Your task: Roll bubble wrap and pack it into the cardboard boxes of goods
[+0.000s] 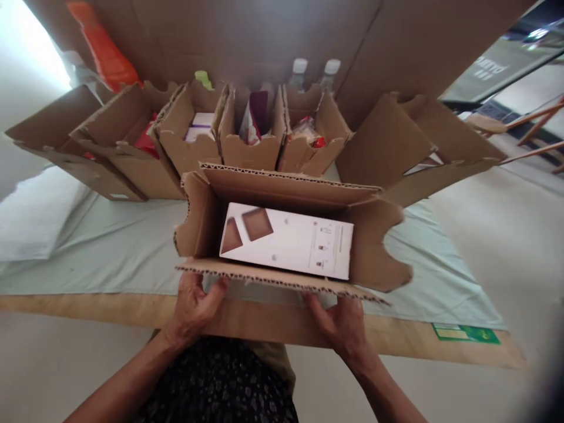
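Observation:
An open-topped cardboard box [282, 182] stands broadside in front of me, with curved notches cut in its two short ends. Inside it lies a white carton [291, 241] printed with brown squares and small diagrams. My left hand [196, 302] grips the near wall of the box toward its left end, thumb on my side. On the right part of that wall, my right hand [341, 323] holds on in the same way. The fingertips of both hands are hidden by the cardboard.
Several cardboard bins [251, 150] holding packets and small boxes line the back. Behind them are an orange bottle [108, 56] and white-capped clear bottles [298, 73]. A larger bin [374, 144] stands right. Pale green cloth [132, 247] covers the table; a white bundle [35, 217] lies left.

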Tool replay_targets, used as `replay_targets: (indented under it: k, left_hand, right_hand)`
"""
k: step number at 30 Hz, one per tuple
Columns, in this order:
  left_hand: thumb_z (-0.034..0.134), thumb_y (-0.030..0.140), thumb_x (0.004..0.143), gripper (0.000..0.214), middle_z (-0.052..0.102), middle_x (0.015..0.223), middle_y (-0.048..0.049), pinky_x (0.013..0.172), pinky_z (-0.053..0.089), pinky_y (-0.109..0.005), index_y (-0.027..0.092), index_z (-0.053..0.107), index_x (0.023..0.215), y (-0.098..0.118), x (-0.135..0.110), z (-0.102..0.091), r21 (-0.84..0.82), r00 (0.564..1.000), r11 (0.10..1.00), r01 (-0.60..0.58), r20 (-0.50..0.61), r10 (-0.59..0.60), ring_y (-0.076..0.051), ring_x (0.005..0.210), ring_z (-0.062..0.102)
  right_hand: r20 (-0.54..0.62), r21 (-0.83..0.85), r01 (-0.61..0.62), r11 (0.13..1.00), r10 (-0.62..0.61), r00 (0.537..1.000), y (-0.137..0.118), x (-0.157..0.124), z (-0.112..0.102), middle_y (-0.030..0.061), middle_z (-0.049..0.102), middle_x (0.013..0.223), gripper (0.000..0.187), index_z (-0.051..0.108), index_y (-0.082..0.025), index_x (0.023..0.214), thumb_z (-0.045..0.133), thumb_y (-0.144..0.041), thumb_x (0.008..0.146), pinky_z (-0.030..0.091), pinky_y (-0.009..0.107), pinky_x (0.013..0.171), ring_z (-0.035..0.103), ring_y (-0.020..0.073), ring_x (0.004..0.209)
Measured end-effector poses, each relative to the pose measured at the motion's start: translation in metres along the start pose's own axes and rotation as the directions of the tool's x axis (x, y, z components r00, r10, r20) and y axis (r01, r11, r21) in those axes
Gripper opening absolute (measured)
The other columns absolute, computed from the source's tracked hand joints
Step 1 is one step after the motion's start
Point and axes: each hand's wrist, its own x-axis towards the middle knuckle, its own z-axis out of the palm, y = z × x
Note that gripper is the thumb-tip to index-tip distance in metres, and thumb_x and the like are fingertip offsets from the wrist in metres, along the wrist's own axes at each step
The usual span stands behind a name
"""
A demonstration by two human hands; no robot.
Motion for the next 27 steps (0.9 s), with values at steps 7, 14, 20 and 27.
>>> replay_targets:
  k: [7,14,20,27]
  left_hand:
    - [0.066,0.019,0.086,0.064,0.063,0.141,-0.0096,0.116,0.048,-0.044,0.024,0.051,0.147,0.003,0.018,0.001,-0.074,0.998,0.997,0.023,0.065,-0.018,-0.028,0.134,0.059]
    - [0.065,0.019,0.082,0.086,0.049,0.161,-0.0135,0.122,0.042,-0.057,0.026,0.035,0.162,-0.004,0.059,0.018,-0.073,0.981,0.997,-0.04,0.186,0.053,-0.035,0.148,0.048]
    - [0.067,0.028,0.091,0.092,0.036,0.17,-0.0161,0.118,0.046,-0.059,0.032,0.018,0.168,-0.01,0.072,-0.003,0.07,0.96,0.979,-0.192,0.218,0.173,-0.036,0.152,0.045]
    - [0.078,0.056,0.088,0.073,0.016,0.178,-0.0097,0.128,0.03,-0.064,0.033,0.049,0.151,0.04,0.137,-0.03,0.221,0.752,0.721,-0.657,0.259,0.606,-0.042,0.164,0.02]
  right_hand:
    - [0.015,0.05,-0.117,0.992,0.116,0.993,-0.01,0.038,0.009,0.0068,0.067,0.096,0.034,0.057,-0.022,0.109,0.066,-0.051,0.092,0.053,0.034,0.059,0.067,0.0231,0.081]
    - [-0.021,0.093,-0.22,0.971,0.223,0.975,0.008,0.078,0.019,0.0095,0.068,0.105,0.041,0.057,-0.022,0.115,0.062,-0.054,0.09,0.048,0.03,0.049,0.069,0.0224,0.08]
    - [-0.383,-0.124,0.114,0.986,-0.154,0.911,-0.019,0.087,-0.038,0.0137,0.067,0.137,0.064,0.057,-0.029,0.149,0.073,-0.046,0.089,0.061,0.054,0.083,0.069,0.0374,0.118]
    - [0.408,-0.119,0.772,0.625,-0.678,0.612,-0.126,0.186,-0.059,0.0094,0.066,0.146,0.055,0.065,-0.028,0.141,0.069,-0.057,0.093,0.041,0.063,0.117,0.054,0.0397,0.143]
